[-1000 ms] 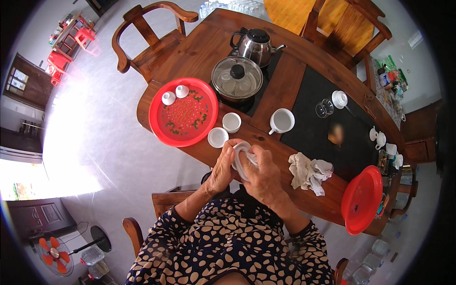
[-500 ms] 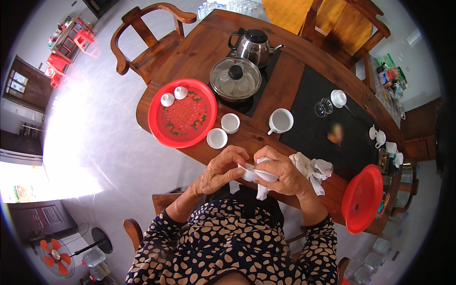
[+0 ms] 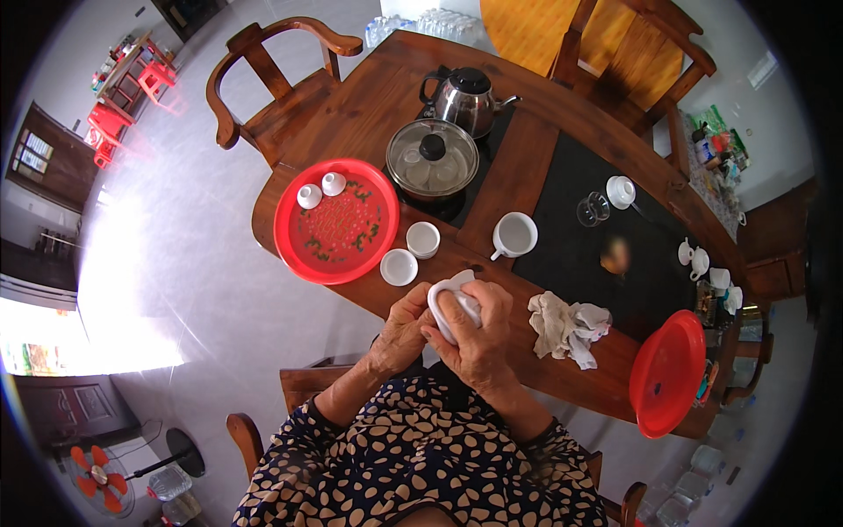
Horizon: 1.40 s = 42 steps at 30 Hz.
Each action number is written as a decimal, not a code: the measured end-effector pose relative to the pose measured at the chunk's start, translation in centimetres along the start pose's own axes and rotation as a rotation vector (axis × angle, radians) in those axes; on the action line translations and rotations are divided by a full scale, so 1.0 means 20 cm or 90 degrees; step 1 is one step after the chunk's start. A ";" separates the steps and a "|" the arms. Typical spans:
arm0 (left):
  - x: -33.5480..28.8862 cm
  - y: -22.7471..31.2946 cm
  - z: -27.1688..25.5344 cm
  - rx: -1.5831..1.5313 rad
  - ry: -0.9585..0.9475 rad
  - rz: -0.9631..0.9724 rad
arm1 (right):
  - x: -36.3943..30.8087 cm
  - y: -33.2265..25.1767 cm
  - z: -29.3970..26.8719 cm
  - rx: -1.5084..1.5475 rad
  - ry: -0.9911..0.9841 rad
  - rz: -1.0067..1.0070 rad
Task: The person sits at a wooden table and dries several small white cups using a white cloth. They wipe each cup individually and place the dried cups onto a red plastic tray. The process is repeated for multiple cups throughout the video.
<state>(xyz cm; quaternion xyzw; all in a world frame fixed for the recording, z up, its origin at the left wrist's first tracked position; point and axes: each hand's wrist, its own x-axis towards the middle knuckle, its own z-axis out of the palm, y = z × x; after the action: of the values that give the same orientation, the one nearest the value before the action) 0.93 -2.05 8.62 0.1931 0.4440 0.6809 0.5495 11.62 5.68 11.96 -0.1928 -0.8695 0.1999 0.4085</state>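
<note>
Close to my body, over the table's near edge, both hands are closed around a small white cup (image 3: 435, 303). My left hand (image 3: 401, 334) grips it from the left side. My right hand (image 3: 481, 341) presses a white cloth (image 3: 463, 302) against the cup, its thumb pushed into the folds. Fingers and cloth hide much of the cup. Just beyond my left hand stand two white cups, one (image 3: 399, 267) nearer and another (image 3: 423, 239) behind it. Two small white cups (image 3: 320, 190) rest upside down on a red round tray (image 3: 290, 239) at the left.
A glass-lidded pot (image 3: 432, 167) and a steel kettle (image 3: 465, 101) stand at the back. A white mug (image 3: 515, 235), crumpled cloths (image 3: 566, 327), a glass vessel (image 3: 593, 209) and a white lidded bowl (image 3: 620, 191) lie to the right. A red basin (image 3: 667, 373) sits at the right edge.
My hands have drawn together and shifted slightly left. The cup has turned upright, and the cloth has been bunched onto it under my right thumb. The view has tilted slightly.
</note>
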 end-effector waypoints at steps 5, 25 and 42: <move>-0.01 -0.06 -0.04 -0.023 -0.011 0.016 | 0.00 0.07 0.04 0.086 0.048 0.100; -0.01 -0.06 -0.07 -0.075 -0.029 0.059 | 0.03 0.14 0.05 0.414 -0.007 0.351; 0.05 0.14 -0.12 0.065 -0.143 -0.074 | 0.11 0.19 -0.01 0.230 -0.178 -0.069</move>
<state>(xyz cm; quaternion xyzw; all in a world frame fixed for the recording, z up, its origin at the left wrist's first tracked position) -2.79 -2.15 9.40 0.2703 0.4242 0.5984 0.6237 11.12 10.05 11.52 -0.0405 -0.8768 0.3547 0.3222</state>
